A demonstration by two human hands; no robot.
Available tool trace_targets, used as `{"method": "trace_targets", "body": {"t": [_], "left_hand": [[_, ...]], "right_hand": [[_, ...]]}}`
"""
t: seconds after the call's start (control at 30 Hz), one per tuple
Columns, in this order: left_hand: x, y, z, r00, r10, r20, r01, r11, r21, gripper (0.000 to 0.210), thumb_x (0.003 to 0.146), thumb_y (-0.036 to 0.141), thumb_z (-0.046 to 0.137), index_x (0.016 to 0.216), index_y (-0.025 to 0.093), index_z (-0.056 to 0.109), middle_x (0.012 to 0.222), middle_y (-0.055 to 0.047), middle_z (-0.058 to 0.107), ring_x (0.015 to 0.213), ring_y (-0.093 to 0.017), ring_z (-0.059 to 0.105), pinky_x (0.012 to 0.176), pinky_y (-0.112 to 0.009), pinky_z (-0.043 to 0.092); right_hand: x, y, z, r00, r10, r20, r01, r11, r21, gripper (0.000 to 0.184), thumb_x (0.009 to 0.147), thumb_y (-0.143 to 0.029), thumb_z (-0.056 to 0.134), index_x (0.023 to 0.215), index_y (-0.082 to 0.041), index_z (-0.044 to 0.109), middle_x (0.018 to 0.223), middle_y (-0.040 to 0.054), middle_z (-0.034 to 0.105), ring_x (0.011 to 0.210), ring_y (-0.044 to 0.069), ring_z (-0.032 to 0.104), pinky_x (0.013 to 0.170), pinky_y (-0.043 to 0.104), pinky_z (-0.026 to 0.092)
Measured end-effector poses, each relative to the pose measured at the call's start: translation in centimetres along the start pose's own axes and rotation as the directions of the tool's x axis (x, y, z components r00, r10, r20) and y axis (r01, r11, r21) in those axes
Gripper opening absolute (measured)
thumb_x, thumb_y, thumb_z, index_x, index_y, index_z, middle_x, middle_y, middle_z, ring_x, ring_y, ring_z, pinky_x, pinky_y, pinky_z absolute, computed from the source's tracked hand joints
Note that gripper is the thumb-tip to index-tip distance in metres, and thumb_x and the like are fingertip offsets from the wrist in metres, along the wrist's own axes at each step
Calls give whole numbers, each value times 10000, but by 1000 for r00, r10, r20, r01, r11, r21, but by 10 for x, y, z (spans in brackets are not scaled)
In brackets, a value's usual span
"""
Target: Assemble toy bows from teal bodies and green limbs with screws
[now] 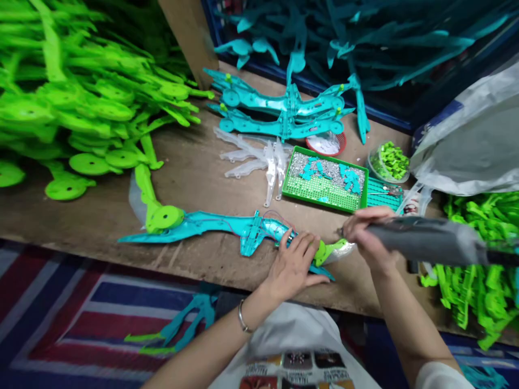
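- Step in hand (judged): the person is apparently fastening a green limb [327, 253] at the 3 o'clock end of a blue frame [214, 222]; clock is reading from the frame's middle, 12 pointing away from the wearer.
- Left hand [298, 259]: fingers are lying over that end of the frame, slightly spread, thumb standing apart toward 4 o'clock; whether they are clamping it, cannot tell.
- Right hand [373, 232]: fingers are closing round a grey driver [430, 243], its tip pointing toward 9 o'clock.
- Frame position: lying on the table [190, 183], passing beneath the left fingers and stretching from them toward 9 o'clock; a second limb [166, 219] is sitting near its far end.
- Limb position: showing just beside the left fingers at 3 o'clock, and at about 8 o'clock from the right fingers. Driver tip is standing near it; contact, cannot tell.
- Next move (judged): is calling for steady pressure from the left hand and the tip lining up over a fastening point.
- Supply: tray [324, 204] is lying at 1 o'clock from the left hand.
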State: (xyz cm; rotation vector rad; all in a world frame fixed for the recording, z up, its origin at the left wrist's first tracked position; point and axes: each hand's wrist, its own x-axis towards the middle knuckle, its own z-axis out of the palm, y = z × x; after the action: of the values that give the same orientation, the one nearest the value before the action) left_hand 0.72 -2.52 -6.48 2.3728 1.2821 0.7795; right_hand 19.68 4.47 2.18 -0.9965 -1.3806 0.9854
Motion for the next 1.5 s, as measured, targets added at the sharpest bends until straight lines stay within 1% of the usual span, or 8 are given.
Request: {"method": "trace_targets", "body": {"t": [0.1,0.2,0.4,0.83,0.97,1.13,1.27,1.5], "left_hand": [[0,-1,0,1000,0,-10,0,1000,9,928,810,772,624,1463,126,493,1363,-189,637,1337,-344,536,1224,-574,174],[0,-2,-1,1000,5,6,-5,1000,23,919,814,763,629,1476,140,493,1370,-183,632,1336,-342,535,1221,-569,168],[1,-1,-4,998,9,54,-11,999,50,781,844,755,592,1466,286,538,1372,-140,628,1362,-333,504,1213,-579,128],[1,-1,-3,998,37,55,-43,993,110,698,842,736,608,1461,422,535,1417,-133,593,1378,-347,478,1194,-632,149],[3,1,-4,997,43,63,-50,991,124,678,849,717,622,1449,411,555,1403,-135,603,1353,-352,494,1188,-642,166],[4,3,-6,997,27,74,-35,994,108,660,858,692,638,1448,409,556,1424,-119,596,1359,-353,489,1197,-653,159],[4,2,-5,997,44,68,-51,993,103,642,864,678,644,1440,406,564,1434,-113,591,1368,-354,483,1196,-652,164],[5,3,-6,996,47,79,-57,990,130,654,866,676,640,1450,393,558,1416,-125,599,1369,-351,479,1200,-645,141]], "right_hand": [[46,19,-7,936,-152,-316,155,988,-17,225,838,-381,684,1021,-294,586,592,-84,529,501,150,549,556,334,509],[78,44,-10,889,-154,-430,147,988,-50,230,837,-396,675,985,-261,561,587,-94,509,485,127,539,551,300,487],[88,68,-5,901,-111,-418,100,994,-48,265,798,-421,715,917,-231,573,577,-88,525,465,108,534,538,283,495],[96,64,-3,926,-121,-358,123,992,-17,309,779,-423,753,940,-221,584,553,-85,552,437,121,534,484,283,466],[73,29,-7,917,-126,-380,145,989,20,273,803,-399,745,981,-246,606,589,-81,540,468,121,542,511,291,492],[9,-12,-15,962,-70,-264,92,993,75,200,833,-308,715,1006,-260,627,576,-76,548,454,132,532,506,306,494],[-27,-10,-19,963,-45,-264,65,996,67,183,849,-301,700,1019,-279,634,580,-70,579,466,148,535,522,322,483],[-36,12,-20,952,54,-302,-34,997,74,162,874,-321,681,1002,-292,585,601,-84,564,505,149,554,568,330,503]]}}
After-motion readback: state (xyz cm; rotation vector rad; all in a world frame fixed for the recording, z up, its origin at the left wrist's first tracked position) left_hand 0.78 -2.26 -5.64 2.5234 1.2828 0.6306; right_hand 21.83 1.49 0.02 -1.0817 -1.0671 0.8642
